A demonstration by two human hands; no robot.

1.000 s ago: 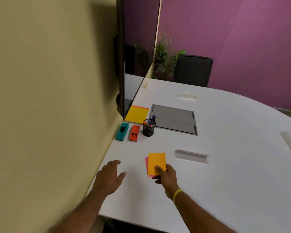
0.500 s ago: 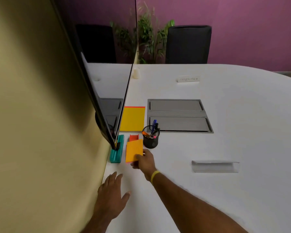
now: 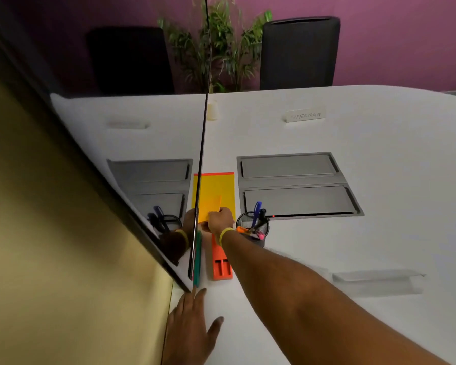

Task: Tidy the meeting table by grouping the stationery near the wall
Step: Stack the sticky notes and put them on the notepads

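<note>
My right hand pinched the orange pad over the yellow notepad by the table's wall edge, so I needed to lower it flat, while my left hand rested spread, holding nothing

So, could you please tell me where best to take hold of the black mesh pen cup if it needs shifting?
Probably around the lower wall of the black mesh pen cup, from its right side. It stands upright, pens stick out of the top, and the right hand and forearm crowd its left.
</note>
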